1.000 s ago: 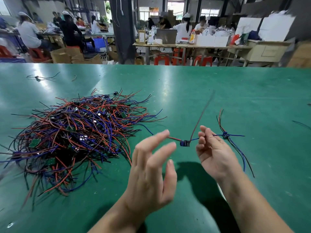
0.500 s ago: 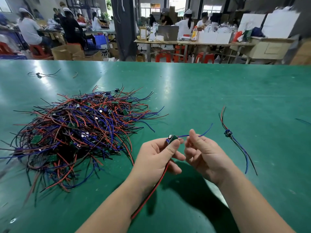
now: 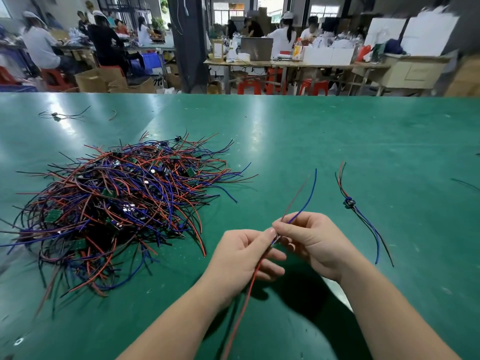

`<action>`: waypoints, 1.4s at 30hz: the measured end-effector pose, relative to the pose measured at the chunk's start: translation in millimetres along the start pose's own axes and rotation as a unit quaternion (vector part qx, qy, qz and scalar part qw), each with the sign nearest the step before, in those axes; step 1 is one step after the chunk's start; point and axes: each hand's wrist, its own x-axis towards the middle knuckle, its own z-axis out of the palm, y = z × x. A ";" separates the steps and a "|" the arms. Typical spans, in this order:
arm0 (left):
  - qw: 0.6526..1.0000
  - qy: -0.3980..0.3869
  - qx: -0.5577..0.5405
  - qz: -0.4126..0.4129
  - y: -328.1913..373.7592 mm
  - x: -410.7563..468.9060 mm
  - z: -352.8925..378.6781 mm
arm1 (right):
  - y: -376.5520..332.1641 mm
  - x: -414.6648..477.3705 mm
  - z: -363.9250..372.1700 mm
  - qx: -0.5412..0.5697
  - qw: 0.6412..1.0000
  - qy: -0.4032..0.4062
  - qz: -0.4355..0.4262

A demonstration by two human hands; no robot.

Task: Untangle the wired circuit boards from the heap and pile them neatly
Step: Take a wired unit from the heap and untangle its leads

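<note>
**Q:** What's on the table, starting from your left?

**A:** The heap (image 3: 117,203) of wired circuit boards fills the left half of the green table (image 3: 337,139). It is red, blue and black leads knotted over small green boards. A stray wired piece (image 3: 55,115) lies alone near the far left corner.

**Q:** And your hands?

**A:** They're above the near edge, about the middle, and clear of the heap. My left hand (image 3: 244,258) pinches the red lead (image 3: 253,279) of one separate board, which hangs down toward me. My right hand (image 3: 314,240) pinches that board's blue lead (image 3: 310,193), which stands up and away with a darker one beside it. My fingertips almost meet.

**Q:** Which step is that?

**A:** I'd say I'm straightening one board's leads before I set it down. Next I need to carry it right to the laid-out board (image 3: 349,202) just beyond my right hand. It should lie alongside that one, red ends far and blue ends near, so a pile begins.

**Q:** What can't you see?

**A:** The held board itself is covered by my fingertips. The red lead runs off the bottom of the view. I can't count the boards in the heap. A dark wire (image 3: 465,184) at the right edge is cut off.
</note>
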 end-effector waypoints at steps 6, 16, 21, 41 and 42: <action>0.995 0.028 0.094 0.013 -8.2 0.2 0.6 | 3.5 0.0 -8.0 -0.053 0.999 0.005 0.005; 0.997 -0.055 0.010 -0.053 -0.6 -4.5 5.0 | -14.3 -2.1 -36.1 0.014 0.997 -0.058 0.056; 0.985 -0.112 -0.075 -0.109 -1.9 -2.3 -1.4 | -6.2 0.1 -26.5 0.001 0.995 -0.093 0.020; 0.971 -0.104 -0.151 -0.152 1.9 -2.4 -7.0 | -3.5 2.7 -24.0 0.028 0.997 -0.070 -0.001; 0.976 -0.086 -0.141 -0.144 1.6 -2.4 -5.2 | -3.6 2.2 -23.6 0.012 0.997 -0.074 0.001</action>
